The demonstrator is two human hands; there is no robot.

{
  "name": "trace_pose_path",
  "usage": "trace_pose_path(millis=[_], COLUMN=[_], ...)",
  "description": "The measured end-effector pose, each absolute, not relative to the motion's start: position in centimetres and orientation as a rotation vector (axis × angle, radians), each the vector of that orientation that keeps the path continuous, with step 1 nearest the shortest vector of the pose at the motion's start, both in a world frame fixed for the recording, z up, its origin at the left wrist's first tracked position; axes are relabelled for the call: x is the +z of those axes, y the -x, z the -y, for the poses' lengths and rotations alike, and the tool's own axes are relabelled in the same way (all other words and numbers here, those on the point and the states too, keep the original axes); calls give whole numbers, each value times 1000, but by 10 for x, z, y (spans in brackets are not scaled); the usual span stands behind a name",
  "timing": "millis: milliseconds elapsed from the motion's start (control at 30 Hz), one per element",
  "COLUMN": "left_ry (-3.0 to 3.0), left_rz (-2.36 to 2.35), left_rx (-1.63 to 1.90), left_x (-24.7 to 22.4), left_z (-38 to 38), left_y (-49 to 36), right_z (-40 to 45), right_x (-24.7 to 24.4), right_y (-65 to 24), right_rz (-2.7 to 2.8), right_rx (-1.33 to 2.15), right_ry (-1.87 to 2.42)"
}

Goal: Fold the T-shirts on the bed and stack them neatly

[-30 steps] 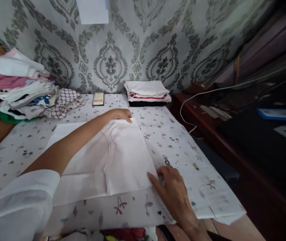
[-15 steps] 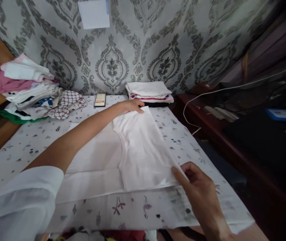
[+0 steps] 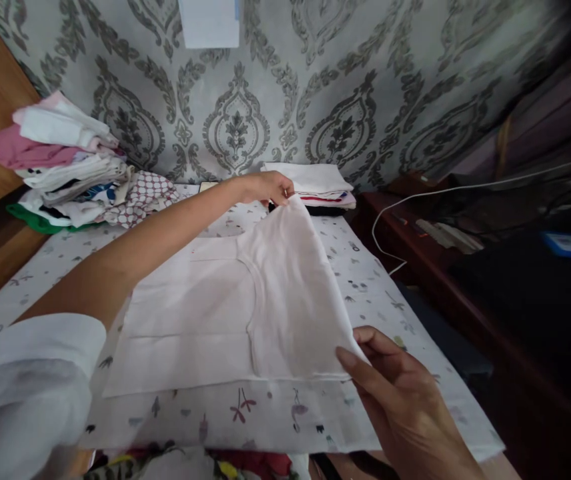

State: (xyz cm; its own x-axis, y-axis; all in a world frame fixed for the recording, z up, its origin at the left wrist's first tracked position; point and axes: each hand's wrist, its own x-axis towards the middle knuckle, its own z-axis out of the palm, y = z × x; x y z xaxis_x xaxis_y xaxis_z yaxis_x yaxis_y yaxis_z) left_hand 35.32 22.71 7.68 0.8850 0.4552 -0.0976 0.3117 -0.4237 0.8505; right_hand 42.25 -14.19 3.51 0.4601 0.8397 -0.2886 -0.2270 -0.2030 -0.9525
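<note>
To the left of the white garment (image 3: 295, 293), and farther back, a pile of clothes (image 3: 68, 170) is stacked loosely; by its look, it is judged not yet neatly folded. The garment itself is laid on the patterned sheet (image 3: 170, 423), in the middle of the view. At its left part, long straight edges are seen, so its sides are judged to be already turned inward. Toward its right part, a curved layer is shown lying on top, and the surface is a little wavy; the smoothing there is judged not complete.

At the far right corner of the garment, the cloth is gripped by the left hand (image 3: 273, 189), with the thumb and fingers closed, and this corner seems to be raised from the sheet. Just behind this corner, a neat stack (image 3: 310, 179) of folded cloth is seen; these pieces are judged finished, and the garment is not yet placed among them. At the near right corner of the garment, the edge is pinched by the right hand (image 3: 403, 390), between the thumb and the fingers.
</note>
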Motion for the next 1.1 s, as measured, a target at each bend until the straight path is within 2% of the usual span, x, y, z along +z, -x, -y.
trace_pose_path(millis=[133,267,533,700,933,1100], left_ry=[-2014,-1827,-1394,-1224,-1339,-1415], left_rz=[-581,-769,-924,-988,-926,-1055], left_rx=[264,298,377,466,535,540], left_x=[91,84,13,-27,-24,-27], left_z=[-240,-243,-232,-229,-222,-214], left_y=[-295,-225,-112,-85,-76,-68], right_z=[121,93,49,40,44,44], right_x=[51,54,6,-16,-3,-3], right_y=[-383,-332,-242,-226,-222,-216], right_rz=[805,982,1312,1562,1789,1962], right_rx=[1144,1253,1486,1329,1169,1107], right_ry=[1330,1208,1242,1349,1388,1381])
